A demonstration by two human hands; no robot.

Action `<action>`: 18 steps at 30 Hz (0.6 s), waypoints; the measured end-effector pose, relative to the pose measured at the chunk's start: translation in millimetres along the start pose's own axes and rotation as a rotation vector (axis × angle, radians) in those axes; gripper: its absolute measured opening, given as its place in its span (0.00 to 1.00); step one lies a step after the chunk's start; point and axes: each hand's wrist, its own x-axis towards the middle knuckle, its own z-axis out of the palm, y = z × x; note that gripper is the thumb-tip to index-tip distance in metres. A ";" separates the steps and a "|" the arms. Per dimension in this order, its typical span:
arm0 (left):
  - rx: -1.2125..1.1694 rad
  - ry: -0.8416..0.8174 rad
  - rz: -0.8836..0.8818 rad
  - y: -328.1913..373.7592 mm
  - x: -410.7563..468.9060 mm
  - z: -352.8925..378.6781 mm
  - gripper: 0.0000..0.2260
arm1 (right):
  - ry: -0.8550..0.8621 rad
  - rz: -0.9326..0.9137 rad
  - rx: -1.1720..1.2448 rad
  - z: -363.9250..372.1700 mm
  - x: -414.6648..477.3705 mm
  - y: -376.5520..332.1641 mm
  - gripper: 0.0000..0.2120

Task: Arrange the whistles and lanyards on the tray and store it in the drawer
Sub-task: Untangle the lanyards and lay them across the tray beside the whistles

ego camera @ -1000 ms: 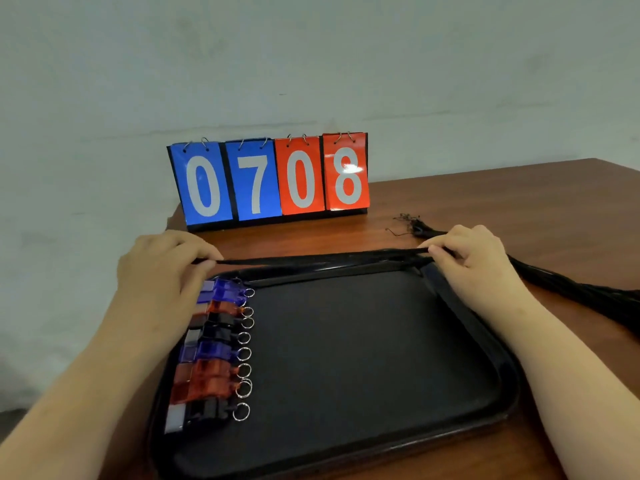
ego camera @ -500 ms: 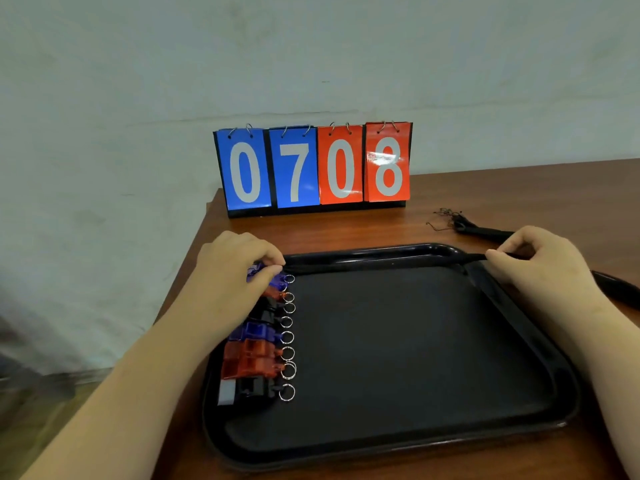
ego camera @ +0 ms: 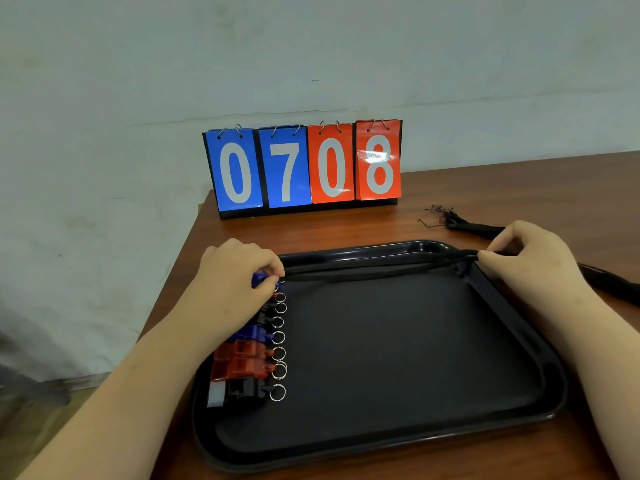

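Head view: a black tray [ego camera: 398,358] lies on a brown table [ego camera: 329,230], its long side running left to right. Along the tray's left side a column of whistles [ego camera: 242,363] lies in a neat row from far to near: blue, red and black ones, each with a metal ring [ego camera: 278,355] pointing right.

A black lanyard [ego camera: 381,271] stretches taut across the tray's far edge, held at both ends. The left hand [ego camera: 235,278] has its fingers curled and pinches the lanyard's left end just over the farthest blue whistle, covering the far whistles of the column. The right hand [ego camera: 530,258] pinches the right end between thumb and fingertips at the tray's far right corner, with the other fingers curled.

Behind the right hand, a bundle of black lanyards [ego camera: 465,227] lies on the table off the tray, its thin cord ends loose on the left and its length running off to the right.

At the table's far edge stands a flip scoreboard [ego camera: 304,168], blue cards reading 07 and red cards 08, against a pale wall.
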 end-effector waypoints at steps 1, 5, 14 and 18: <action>0.013 -0.006 0.000 -0.5 0.8 0.8 0.07 | -0.008 -0.005 0.000 0.1 0.4 1.3 0.04; 0.035 -0.027 0.000 -1.2 1.5 3.2 0.07 | -0.031 -0.011 0.014 0.3 3.6 5.6 0.08; 0.056 -0.021 -0.008 -0.2 3.7 2.9 0.09 | -0.046 -0.028 0.044 1.7 6.6 9.1 0.09; 0.064 -0.016 -0.006 -0.2 3.9 4.8 0.09 | -0.062 -0.028 0.045 1.2 5.4 7.6 0.09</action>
